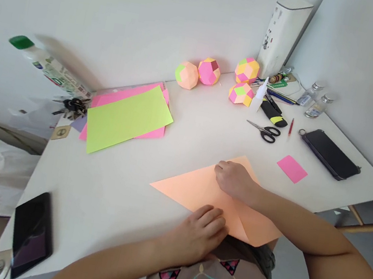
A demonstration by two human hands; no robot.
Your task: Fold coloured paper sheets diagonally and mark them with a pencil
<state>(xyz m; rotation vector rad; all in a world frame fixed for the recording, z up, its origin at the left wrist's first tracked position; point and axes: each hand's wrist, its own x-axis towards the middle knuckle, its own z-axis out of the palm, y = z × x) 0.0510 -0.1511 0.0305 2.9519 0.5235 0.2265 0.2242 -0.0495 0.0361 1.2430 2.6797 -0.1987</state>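
A peach-orange sheet of paper (196,184) lies at the near edge of the white table, folded over to a sharp point on its left, with its right end hanging past the edge. My right hand (235,179) is closed at the sheet's far edge, fingertips curled down on the paper. At the near edge my left hand (200,233) has its fingers bent together over the paper; its thumb is hidden. To the right of the sheet lies a small pink paper piece (292,169).
Green paper (128,119) covers pink sheets (107,99) at left. Several faceted paper balls (186,75) stand by the wall. Scissors (267,133), a glue bottle (259,97), a cutter (274,113), a red pencil (290,127) and a dark phone case (330,153) are at right; a tablet (33,232) is near left.
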